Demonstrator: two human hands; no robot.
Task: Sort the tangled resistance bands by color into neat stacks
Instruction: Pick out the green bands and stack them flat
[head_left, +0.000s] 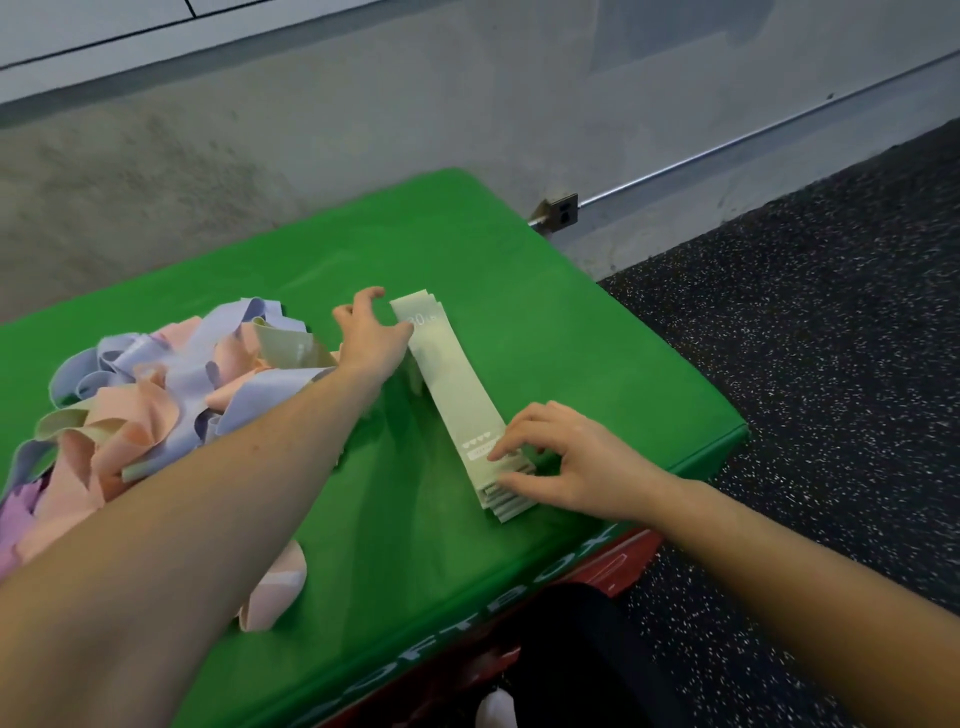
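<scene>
The green stack (460, 400) lies between both hands: the left hand (371, 335) touches its far end with loosely spread fingers, and the right hand (561, 460) presses flat fingers on its near end. The tangle (156, 384) sits left of the left forearm, which could drag it into the stack; uneven pushing could fan the layers.

The tabletop (322, 280) is covered in smooth green vinyl-like material with a faint sheen, and the flat pale green bands (457, 395) stacked on it look like matt, thin rubbery sheet with white print. The tangled bands (171, 384) show a soft satin gloss, the wall (218, 156) is rough mottled concrete crossed by a shiny metal pipe (753, 135), and the floor (831, 322) is coarse speckled black rubber.
</scene>
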